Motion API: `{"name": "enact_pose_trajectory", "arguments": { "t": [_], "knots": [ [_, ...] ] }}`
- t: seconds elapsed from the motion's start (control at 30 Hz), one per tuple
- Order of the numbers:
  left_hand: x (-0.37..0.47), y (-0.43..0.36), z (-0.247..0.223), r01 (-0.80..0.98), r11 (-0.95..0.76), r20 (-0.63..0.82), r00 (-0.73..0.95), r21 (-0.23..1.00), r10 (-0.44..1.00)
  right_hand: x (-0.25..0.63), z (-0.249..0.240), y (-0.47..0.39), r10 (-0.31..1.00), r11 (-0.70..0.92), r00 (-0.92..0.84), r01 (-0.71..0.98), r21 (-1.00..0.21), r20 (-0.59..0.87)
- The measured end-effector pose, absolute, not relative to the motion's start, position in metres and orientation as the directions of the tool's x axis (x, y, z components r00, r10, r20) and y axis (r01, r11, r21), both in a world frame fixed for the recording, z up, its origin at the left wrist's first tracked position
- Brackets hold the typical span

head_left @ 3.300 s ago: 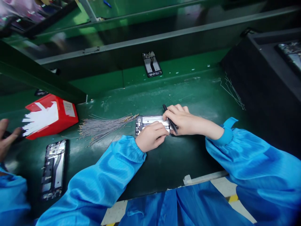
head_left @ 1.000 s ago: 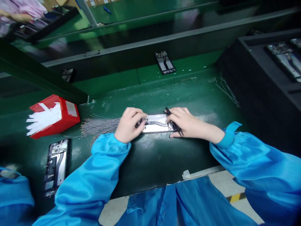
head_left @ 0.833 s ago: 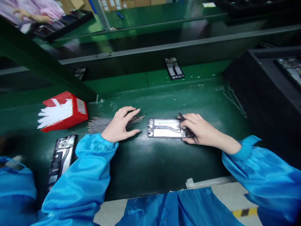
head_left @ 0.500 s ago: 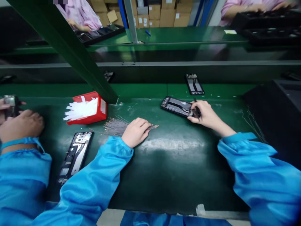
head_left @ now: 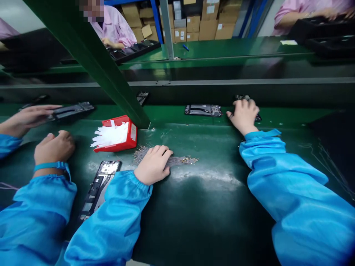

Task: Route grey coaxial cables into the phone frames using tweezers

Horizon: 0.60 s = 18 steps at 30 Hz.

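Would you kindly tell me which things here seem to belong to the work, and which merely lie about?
Seemingly in use:
wire bundle, under the left hand
open phone, under the right hand

Probably lying about:
blue pen
cardboard boxes
paper slip

The wires [head_left: 179, 160] are grey (gold-tipped), the bin [head_left: 130, 142] red.

One head-worn camera looks forward and down across the glossy, flat dark-green desk [head_left: 210, 210], which fills six o'clock; the bare left hand [head_left: 152, 164] is near, toward half-past seven, stacked brown cardboard boxes [head_left: 208, 29] far off, around twelve.
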<state>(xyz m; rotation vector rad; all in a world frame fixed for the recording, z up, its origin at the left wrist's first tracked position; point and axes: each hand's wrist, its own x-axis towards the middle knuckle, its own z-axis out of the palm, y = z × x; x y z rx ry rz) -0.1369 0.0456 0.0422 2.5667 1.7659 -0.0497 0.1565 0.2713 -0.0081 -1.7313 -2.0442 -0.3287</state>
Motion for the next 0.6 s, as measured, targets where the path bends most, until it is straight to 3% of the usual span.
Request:
{"name": "enact_pose_trajectory", "arguments": {
  "t": [0.1,0.2,0.3,0.43,0.6],
  "knots": [
    [-0.141,0.048,0.040,0.938,-0.320,-0.071,0.313,-0.131,0.947,0.194,-0.009,0.278,0.936,-0.048,0.129,0.968,-0.245,0.327],
    [-0.141,0.050,0.036,0.931,-0.337,-0.050,0.333,-0.140,0.942,0.218,-0.001,0.280,0.968,-0.049,0.114,0.959,-0.280,0.222],
    [-0.137,0.050,0.034,0.928,-0.364,0.018,0.366,-0.078,0.930,0.230,0.007,0.269,0.966,-0.025,0.096,0.959,-0.281,0.240],
    [-0.120,0.048,0.027,0.880,-0.474,0.129,0.467,0.027,0.875,0.239,0.008,0.227,0.956,0.091,-0.023,0.971,-0.221,0.292],
    [-0.091,0.050,0.016,0.805,-0.592,0.230,0.568,0.049,0.791,0.242,0.003,0.152,0.912,0.253,-0.219,0.966,-0.055,0.347]
  ]
}}
